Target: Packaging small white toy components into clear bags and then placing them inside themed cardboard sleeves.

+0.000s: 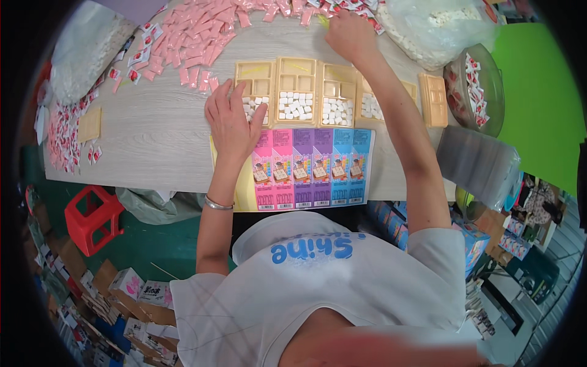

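Note:
My left hand [232, 119] lies over the left side of the leftmost tan compartment tray [252, 85], fingers stretched and apart. At the table's far side my right hand [350, 37] is curled down among small packets, beside a yellow-green strip [323, 22]; its fingertips are hidden. Several such trays stand in a row, with small white pieces [295, 106] in their near compartments. Thin yellow strips [298, 66] lie in some far compartments. My right forearm covers part of the trays at the right end. Nearer me lies a sheet of pink, purple and blue printed cards [313, 150].
Pink packets [205, 37] are heaped along the far edge. Bags of white pieces [88, 52] stand at both far corners. On the right are a stack of tan trays [433, 101], a clear bowl [455, 67] of sachets and clear plastic sheets [474, 162]. A red stool [92, 217] stands lower left.

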Demonstrator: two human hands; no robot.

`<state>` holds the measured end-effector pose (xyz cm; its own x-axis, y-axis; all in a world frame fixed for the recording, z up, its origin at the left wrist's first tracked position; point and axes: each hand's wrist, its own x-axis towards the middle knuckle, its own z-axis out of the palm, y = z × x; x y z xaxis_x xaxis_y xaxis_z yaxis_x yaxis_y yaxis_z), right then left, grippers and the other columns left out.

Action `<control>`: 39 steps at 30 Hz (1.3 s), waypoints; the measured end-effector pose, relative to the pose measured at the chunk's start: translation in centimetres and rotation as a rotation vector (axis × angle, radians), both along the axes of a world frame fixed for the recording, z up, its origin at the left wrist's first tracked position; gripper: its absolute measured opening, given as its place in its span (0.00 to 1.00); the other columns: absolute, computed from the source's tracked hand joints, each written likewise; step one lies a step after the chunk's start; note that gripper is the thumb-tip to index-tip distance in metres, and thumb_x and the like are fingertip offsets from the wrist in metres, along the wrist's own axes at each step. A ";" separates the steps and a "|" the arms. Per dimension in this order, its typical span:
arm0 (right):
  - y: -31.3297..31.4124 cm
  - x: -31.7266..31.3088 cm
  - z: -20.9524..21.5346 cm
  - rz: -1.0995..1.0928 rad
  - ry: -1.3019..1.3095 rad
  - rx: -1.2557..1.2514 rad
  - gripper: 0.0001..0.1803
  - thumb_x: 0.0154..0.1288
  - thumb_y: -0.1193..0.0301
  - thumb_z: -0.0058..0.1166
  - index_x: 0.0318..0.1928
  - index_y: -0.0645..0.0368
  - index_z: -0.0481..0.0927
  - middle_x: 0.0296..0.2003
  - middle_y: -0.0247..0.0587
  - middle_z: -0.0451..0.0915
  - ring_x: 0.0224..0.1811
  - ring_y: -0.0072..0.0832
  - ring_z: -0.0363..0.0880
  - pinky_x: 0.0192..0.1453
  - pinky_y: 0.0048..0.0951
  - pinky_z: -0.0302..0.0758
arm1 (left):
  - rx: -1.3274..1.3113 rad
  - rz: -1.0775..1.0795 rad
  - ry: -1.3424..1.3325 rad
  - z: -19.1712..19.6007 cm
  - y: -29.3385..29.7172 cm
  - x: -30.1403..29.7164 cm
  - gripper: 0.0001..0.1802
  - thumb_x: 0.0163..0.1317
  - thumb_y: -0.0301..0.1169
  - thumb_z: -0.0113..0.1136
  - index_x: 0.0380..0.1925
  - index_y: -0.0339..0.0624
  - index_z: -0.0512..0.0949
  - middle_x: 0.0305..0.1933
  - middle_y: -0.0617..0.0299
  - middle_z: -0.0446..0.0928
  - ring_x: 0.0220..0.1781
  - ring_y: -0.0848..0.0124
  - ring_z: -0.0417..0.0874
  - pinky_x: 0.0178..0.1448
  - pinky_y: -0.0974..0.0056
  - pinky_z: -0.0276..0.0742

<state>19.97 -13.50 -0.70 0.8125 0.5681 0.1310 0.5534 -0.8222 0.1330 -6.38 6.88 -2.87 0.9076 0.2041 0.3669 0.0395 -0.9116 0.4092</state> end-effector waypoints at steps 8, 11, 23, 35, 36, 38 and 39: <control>-7.0 -1.6 2.8 0.044 0.179 0.689 0.07 0.63 0.68 0.59 0.36 0.58 0.82 0.35 0.41 0.83 0.39 0.41 0.85 0.41 0.43 0.81 | -0.001 -0.011 0.010 0.2 -0.2 0.1 0.33 0.63 0.46 0.69 0.64 0.43 0.74 0.68 0.50 0.69 0.70 0.50 0.66 0.76 0.44 0.56; -10.8 -4.6 3.5 0.143 0.092 0.646 0.04 0.62 0.72 0.60 0.35 0.57 0.79 0.33 0.39 0.81 0.37 0.41 0.82 0.41 0.42 0.79 | 0.003 -0.019 0.015 0.0 0.0 0.1 0.33 0.63 0.46 0.69 0.64 0.43 0.74 0.68 0.50 0.69 0.70 0.50 0.67 0.75 0.45 0.57; -10.7 -6.1 5.2 0.059 0.161 0.487 0.10 0.65 0.68 0.63 0.46 0.53 0.87 0.35 0.39 0.83 0.38 0.41 0.83 0.45 0.40 0.79 | 0.015 -0.005 0.027 0.3 0.1 0.0 0.31 0.65 0.46 0.67 0.63 0.43 0.75 0.68 0.51 0.68 0.70 0.50 0.66 0.75 0.45 0.57; 1.4 0.3 0.3 -0.096 -0.137 -0.031 0.07 0.60 0.64 0.60 0.32 0.45 0.91 0.33 0.37 0.88 0.40 0.37 0.86 0.48 0.49 0.75 | -0.048 -0.006 0.037 0.4 0.3 -0.2 0.33 0.62 0.47 0.68 0.63 0.44 0.74 0.69 0.50 0.67 0.72 0.50 0.64 0.76 0.43 0.55; 1.3 0.2 0.5 -0.060 -0.153 -0.017 0.08 0.60 0.66 0.59 0.30 0.46 0.91 0.33 0.38 0.88 0.39 0.38 0.87 0.48 0.49 0.75 | -0.043 -0.002 0.043 0.3 0.4 -0.3 0.33 0.62 0.48 0.68 0.63 0.44 0.75 0.69 0.50 0.67 0.72 0.50 0.64 0.76 0.43 0.55; 0.2 0.3 1.5 -0.055 -0.133 0.016 0.08 0.61 0.66 0.58 0.31 0.48 0.90 0.33 0.40 0.87 0.38 0.39 0.86 0.47 0.48 0.75 | -0.041 -0.015 0.052 0.5 0.3 -0.2 0.33 0.62 0.48 0.68 0.63 0.44 0.75 0.70 0.50 0.66 0.72 0.49 0.63 0.76 0.43 0.55; -0.6 0.4 2.1 -0.047 -0.113 0.049 0.08 0.62 0.66 0.58 0.32 0.49 0.90 0.33 0.41 0.87 0.36 0.40 0.86 0.45 0.48 0.76 | -0.040 -0.025 0.060 0.6 0.1 -0.1 0.33 0.62 0.48 0.68 0.63 0.44 0.75 0.70 0.50 0.66 0.73 0.49 0.62 0.76 0.43 0.55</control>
